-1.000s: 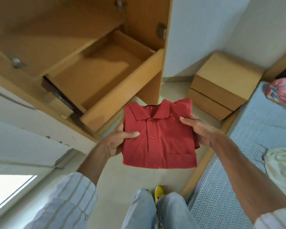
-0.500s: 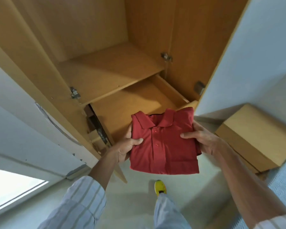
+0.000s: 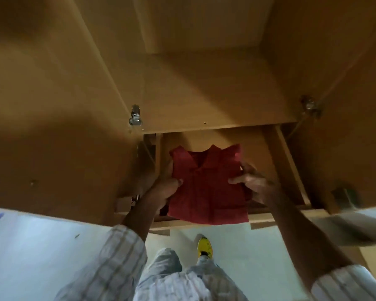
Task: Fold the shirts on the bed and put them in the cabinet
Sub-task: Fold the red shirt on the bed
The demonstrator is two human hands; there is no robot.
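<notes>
Head: shirt [image 3: 206, 187] now over drawer [image 3: 276, 153]

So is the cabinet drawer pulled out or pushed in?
Pulled out: the drawer projects from under the shelf, its inside open to view, with the folded red polo shirt held over it.

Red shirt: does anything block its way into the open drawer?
Nothing visible does. The folded red shirt, gripped by the left hand and right hand, hangs over the open drawer, below the shelf; the drawer floor showing is bare.

Red shirt [image 3: 206, 185]; tan cabinet [image 3: 204, 90]; striped sleeve [image 3: 111, 263] (pale); yellow shoe [image 3: 205, 246].
</notes>
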